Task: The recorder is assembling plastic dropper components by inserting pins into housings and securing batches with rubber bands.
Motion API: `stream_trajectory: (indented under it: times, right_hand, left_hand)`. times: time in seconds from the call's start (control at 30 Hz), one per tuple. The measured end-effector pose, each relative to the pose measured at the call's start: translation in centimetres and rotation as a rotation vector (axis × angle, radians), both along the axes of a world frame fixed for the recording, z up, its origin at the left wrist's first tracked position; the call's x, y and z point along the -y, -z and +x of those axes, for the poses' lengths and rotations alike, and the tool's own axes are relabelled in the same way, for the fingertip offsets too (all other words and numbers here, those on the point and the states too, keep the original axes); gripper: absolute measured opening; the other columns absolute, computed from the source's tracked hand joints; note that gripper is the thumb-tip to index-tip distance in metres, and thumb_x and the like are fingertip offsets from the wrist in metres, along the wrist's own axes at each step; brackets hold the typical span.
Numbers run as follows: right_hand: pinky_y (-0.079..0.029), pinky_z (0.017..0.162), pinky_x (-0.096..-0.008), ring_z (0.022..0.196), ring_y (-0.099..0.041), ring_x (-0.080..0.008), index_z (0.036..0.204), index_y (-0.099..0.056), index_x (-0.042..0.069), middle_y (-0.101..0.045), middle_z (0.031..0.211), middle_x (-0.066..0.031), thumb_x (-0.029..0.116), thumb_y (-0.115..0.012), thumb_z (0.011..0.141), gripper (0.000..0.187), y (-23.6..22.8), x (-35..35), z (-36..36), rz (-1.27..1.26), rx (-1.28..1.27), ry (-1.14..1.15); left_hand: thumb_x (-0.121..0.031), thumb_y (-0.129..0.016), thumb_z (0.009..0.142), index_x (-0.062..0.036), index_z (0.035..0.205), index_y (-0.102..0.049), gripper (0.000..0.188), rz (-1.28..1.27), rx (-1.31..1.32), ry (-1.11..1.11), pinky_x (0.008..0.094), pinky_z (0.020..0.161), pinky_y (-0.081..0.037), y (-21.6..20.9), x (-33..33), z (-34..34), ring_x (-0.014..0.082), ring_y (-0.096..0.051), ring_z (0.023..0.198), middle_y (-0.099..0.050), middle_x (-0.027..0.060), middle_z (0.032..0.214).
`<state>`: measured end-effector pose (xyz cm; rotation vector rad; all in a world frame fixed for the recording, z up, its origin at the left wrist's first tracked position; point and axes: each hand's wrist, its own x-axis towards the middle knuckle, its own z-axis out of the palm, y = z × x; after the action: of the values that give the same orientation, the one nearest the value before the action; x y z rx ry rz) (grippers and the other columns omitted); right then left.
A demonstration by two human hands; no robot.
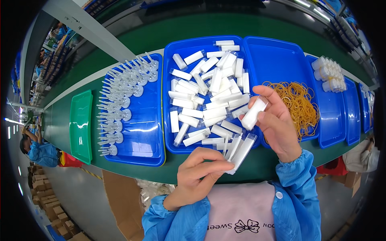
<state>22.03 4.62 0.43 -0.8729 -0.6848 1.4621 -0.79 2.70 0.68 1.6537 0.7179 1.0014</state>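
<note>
My left hand [197, 174] is closed, pinching a small bunch of slim white oblong pieces with clear plastic edges [243, 150] above the near edge of the middle tray. Between the thumb and fingers of my right hand [279, 130], a single white oblong piece with a clear plastic end [255, 112] is held tilted. It is apart from the bunch. Below both hands is a blue tray [171, 138] with many similar white pieces lying loose in a heap. How many pieces my left hand grips cannot be made out exactly.
Left of the heap, a blue tray [144, 138] holds rows of clear stemmed parts with round bases. Farther left lies a green tray [81, 128]. Yellowish rubber bands [295, 106] fill part of the right tray; beyond are banded clear-and-white bundles [329, 74]. A co-worker [40, 150] is at far left.
</note>
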Motion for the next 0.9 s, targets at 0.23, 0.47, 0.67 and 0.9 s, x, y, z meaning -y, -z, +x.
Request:
stream_trajectory:
  times: [0.23, 0.47, 0.67, 0.9]
  right_hand:
    - [-0.043, 0.093, -0.0269, 0.101, -0.055, -0.0109, 0.131, -0.046, 0.003, -0.058, 0.111, -0.0065, 0.003, -0.06, 0.085, 0.048, -0.4, 0.5, 0.0, 0.003, 0.007, -0.082]
    - [-0.043, 0.092, -0.0271, 0.103, -0.056, -0.0118, 0.129, -0.048, 0.003, -0.06, 0.11, -0.0074, 0.007, -0.061, 0.088, 0.043, -0.8, 0.7, -0.1, -0.022, 0.0, -0.126]
    - [-0.045, 0.083, -0.0252, 0.095, -0.058, -0.011, 0.113, -0.06, 0.0, -0.064, 0.101, -0.0069, 0.015, -0.06, 0.093, 0.024, -0.2, 1.0, 1.3, 0.13, 0.345, -0.077]
    - [-0.045, 0.079, -0.0228, 0.088, -0.057, -0.0078, 0.1, -0.063, -0.001, -0.064, 0.093, -0.004, 0.012, -0.061, 0.092, 0.015, -1.2, 1.0, 1.9, 0.029, 0.29, -0.203]
  left_hand:
    - [0.009, -0.069, 0.073, -0.0056, 0.1, -0.073, 0.031, 0.096, -0.083, 0.001, 0.0276, 0.066, -0.047, -0.3, 0.0, 0.4, 0.0184, -0.058, 0.083, -0.061, 0.0058, 0.095]
    - [0.007, -0.071, 0.067, -0.0072, 0.096, -0.074, 0.032, 0.202, -0.174, 0.005, 0.0307, 0.067, -0.047, -0.8, -0.3, 0.5, 0.0211, -0.058, 0.081, -0.062, 0.0049, 0.091]
    - [0.007, -0.071, 0.063, -0.008, 0.09, -0.076, 0.032, 0.28, -0.239, -0.019, 0.0311, 0.067, -0.046, -1.1, -0.4, 0.1, 0.0206, -0.059, 0.078, -0.063, 0.0044, 0.088]
    - [0.007, -0.067, 0.055, -0.0102, 0.091, -0.076, 0.041, 0.318, -0.226, 0.091, 0.0313, 0.065, -0.047, -1.5, 0.1, -0.1, 0.0225, -0.059, 0.076, -0.063, 0.0046, 0.088]
